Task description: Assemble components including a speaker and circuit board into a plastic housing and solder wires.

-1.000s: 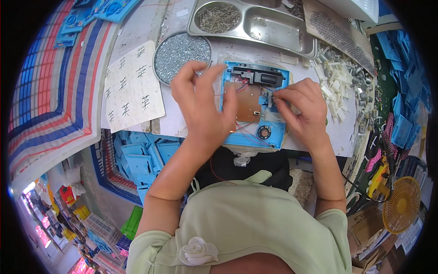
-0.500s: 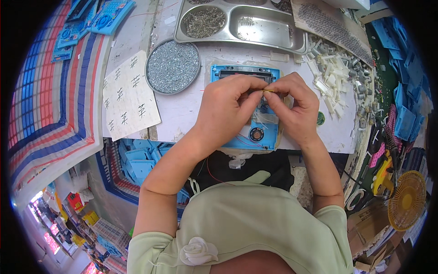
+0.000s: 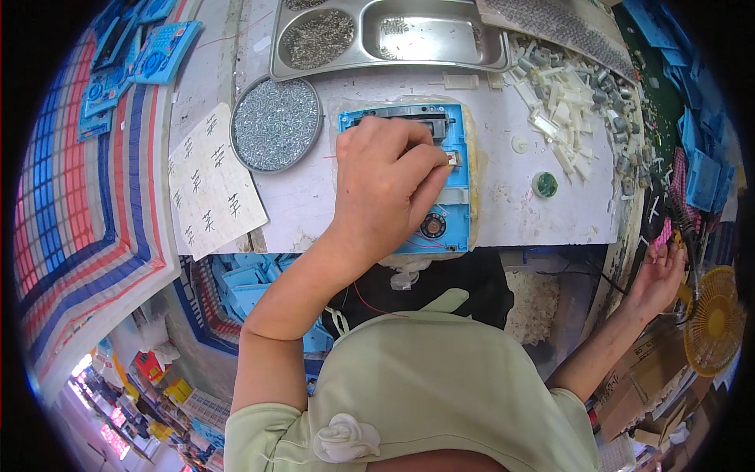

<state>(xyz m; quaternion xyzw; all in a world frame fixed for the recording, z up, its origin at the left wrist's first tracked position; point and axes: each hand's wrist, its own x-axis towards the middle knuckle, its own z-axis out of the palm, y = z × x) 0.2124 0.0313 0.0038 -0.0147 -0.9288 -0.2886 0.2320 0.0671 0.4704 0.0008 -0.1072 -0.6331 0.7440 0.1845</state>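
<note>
The right hand (image 3: 659,279) has left the blue case (image 3: 458,216), where the fingertips of both hands met 0.5 seconds ago; it is now well off to the right, near the yellow fan (image 3: 714,318). That seems to leave the case attended by 1 hand. The left hand (image 3: 385,177) stays over it, fingers bent, close to a small pale part (image 3: 454,158); whether they pinch anything, I cannot tell. The right fingers look loosely curled, and their grip is unclear too. The case lies on the table in front of the person, its round speaker (image 3: 433,226) uncovered, white plastic pieces (image 3: 562,118) to its right.
</note>
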